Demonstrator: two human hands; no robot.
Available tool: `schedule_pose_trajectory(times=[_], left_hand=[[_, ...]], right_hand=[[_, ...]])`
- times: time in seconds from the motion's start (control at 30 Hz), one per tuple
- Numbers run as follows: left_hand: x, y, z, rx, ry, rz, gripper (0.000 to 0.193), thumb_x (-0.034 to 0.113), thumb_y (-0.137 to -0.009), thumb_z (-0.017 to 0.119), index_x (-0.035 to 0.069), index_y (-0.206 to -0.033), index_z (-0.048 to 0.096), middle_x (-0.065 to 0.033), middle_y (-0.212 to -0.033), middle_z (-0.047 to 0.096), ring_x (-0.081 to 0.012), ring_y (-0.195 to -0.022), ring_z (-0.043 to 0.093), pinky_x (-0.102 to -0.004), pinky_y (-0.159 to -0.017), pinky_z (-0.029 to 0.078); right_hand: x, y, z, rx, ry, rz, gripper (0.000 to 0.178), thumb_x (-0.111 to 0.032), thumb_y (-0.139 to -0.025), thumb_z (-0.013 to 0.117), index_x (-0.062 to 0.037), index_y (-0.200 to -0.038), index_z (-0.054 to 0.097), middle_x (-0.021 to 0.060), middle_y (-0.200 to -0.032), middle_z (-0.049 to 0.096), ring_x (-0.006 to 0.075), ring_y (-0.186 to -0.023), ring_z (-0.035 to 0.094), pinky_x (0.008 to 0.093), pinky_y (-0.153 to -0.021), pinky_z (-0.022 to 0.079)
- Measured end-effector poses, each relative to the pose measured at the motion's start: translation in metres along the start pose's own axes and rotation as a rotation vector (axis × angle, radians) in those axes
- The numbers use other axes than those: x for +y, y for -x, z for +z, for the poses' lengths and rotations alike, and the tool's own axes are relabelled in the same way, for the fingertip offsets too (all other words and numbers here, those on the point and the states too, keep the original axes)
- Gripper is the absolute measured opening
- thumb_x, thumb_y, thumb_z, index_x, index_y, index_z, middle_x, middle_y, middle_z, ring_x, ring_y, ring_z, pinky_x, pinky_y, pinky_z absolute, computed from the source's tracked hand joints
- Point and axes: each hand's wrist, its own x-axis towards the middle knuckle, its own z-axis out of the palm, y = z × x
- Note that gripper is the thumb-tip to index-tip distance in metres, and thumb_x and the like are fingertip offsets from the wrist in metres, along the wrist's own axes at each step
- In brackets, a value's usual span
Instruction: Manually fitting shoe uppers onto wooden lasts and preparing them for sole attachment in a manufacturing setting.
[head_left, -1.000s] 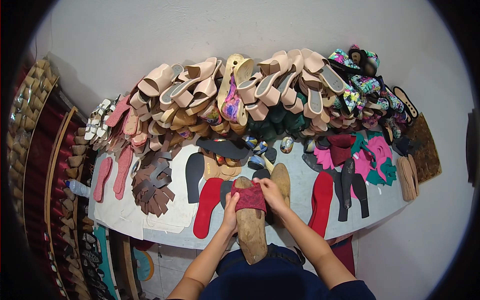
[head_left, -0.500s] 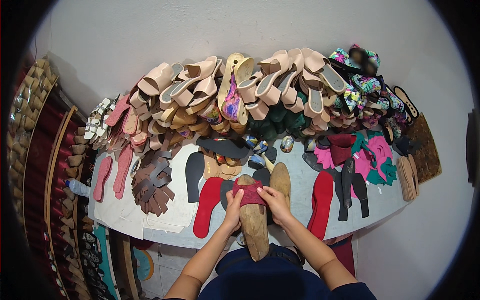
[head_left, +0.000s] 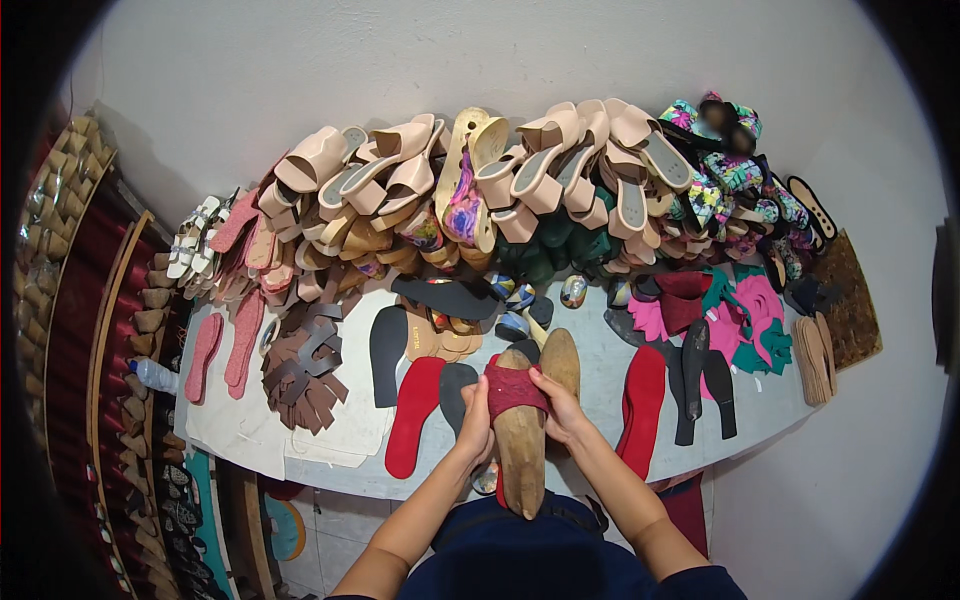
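A worn wooden shoe last [head_left: 522, 455] is held up over the near edge of the table, with a dark red shoe strap [head_left: 515, 388] wrapped across it. My left hand [head_left: 477, 420] grips the strap's left edge, its thumb and fingers closed. On the opposite edge, my right hand [head_left: 562, 405] pinches the strap against the last. The fingertips under the last are hidden. Just beyond the right hand lies a second wooden last [head_left: 561, 358]. Red insoles lie on either side, a left one [head_left: 412, 415] and a right one [head_left: 643, 405].
Beige heeled sandals [head_left: 540, 180] are piled along the back. Brown straps [head_left: 303, 365] and pink insoles [head_left: 243, 345] lie left. Black soles [head_left: 690, 370], pink and green pieces [head_left: 765, 310] and tan insoles [head_left: 817, 360] lie right. A rack of lasts [head_left: 150, 320] stands at far left.
Both hands have moved slightly right with the last and strap. The last has turned a little, and a sliver of red now shows beside its lower left.
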Motion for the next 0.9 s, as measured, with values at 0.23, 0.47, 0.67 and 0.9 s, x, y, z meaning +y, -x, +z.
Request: schedule_pose_trajectory(times=[0.23, 0.47, 0.67, 0.9], left_hand=[[0.002, -0.022, -0.027, 0.145, -0.775, 0.275, 0.034, 0.035, -0.086, 0.045, 0.001, -0.083, 0.045, -0.0134, -0.085, 0.045, -0.0192, -0.078, 0.046, -0.0316, -0.071, 0.038], [0.05, -0.013, 0.001, 0.095, -1.079, 0.573, 0.029, 0.025, -0.08, 0.055, -0.002, -0.089, 0.06, -0.0146, -0.076, 0.057, -0.0204, -0.061, 0.054, -0.0305, -0.058, 0.043], [0.048, -0.018, -0.003, 0.014, -1.156, 0.416, 0.031, 0.026, -0.079, 0.057, -0.002, -0.092, 0.061, -0.015, -0.077, 0.062, -0.0189, -0.067, 0.059, -0.0278, -0.063, 0.045], [0.02, -0.033, -0.021, -0.085, -0.492, 0.156, 0.03, 0.018, -0.082, 0.056, -0.003, -0.103, 0.055, -0.0111, -0.092, 0.059, -0.0161, -0.084, 0.057, -0.0253, -0.072, 0.045]], right_hand=[[-0.001, 0.002, -0.006, -0.002, -0.021, -0.004, 0.033, -0.027, -0.085, 0.049, -0.0016, -0.106, 0.049, 0.0102, -0.103, 0.056, 0.0183, -0.094, 0.054, 0.0325, -0.086, 0.041], [-0.002, 0.008, 0.008, 0.022, 0.002, -0.004, 0.03, -0.025, -0.086, 0.048, -0.0009, -0.105, 0.05, 0.0106, -0.1, 0.056, 0.0183, -0.092, 0.055, 0.0306, -0.082, 0.043], [0.0, 0.004, -0.003, 0.008, 0.034, 0.003, 0.031, -0.023, -0.086, 0.048, -0.0021, -0.109, 0.048, 0.0093, -0.103, 0.055, 0.0164, -0.092, 0.055, 0.0294, -0.082, 0.043], [0.002, 0.003, -0.011, 0.003, 0.016, 0.012, 0.03, -0.023, -0.086, 0.048, -0.0022, -0.108, 0.048, 0.0089, -0.102, 0.056, 0.0156, -0.091, 0.055, 0.0283, -0.08, 0.044]])
